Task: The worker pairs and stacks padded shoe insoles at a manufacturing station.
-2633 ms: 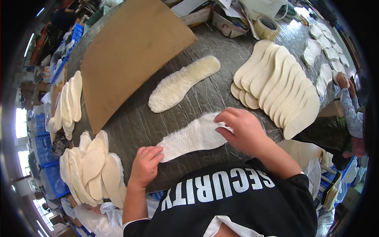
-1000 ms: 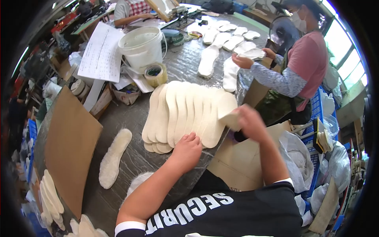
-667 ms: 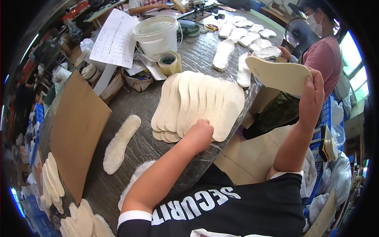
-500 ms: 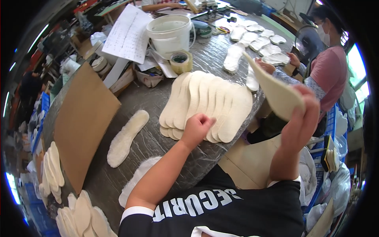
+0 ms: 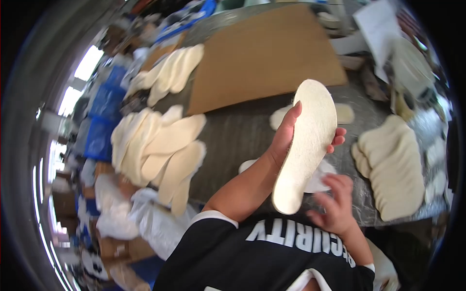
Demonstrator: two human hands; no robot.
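My left hand [image 5: 283, 138] is closed around a cream, felt-like insole [image 5: 310, 131], thumb on its near face and fingertips curling round the other edge. The insole is lifted above the table with its broad end up. My right hand [image 5: 337, 201], a little blurred, is beside the insole's narrow lower end, fingers apart and nothing in them. Behind the held insole, a fleecy insole [image 5: 345, 113] lies partly hidden on the table. A white fluffy piece [image 5: 318, 178] also shows behind, mostly covered. To the right lies an overlapping row of cream insoles [image 5: 394, 169].
A heap of insoles [image 5: 172, 140] lies at the table's left end, with a smaller bunch [image 5: 180, 68] beyond it. A large brown cardboard sheet [image 5: 264, 56] covers the far side of the dark table [image 5: 230, 140]. A white bucket [image 5: 411, 65] and paper [image 5: 376, 29] stand far right.
The view has swung left. The insole has passed from my raised right hand to my left hand, which has left the overlapping row. My right hand has let go and come down.
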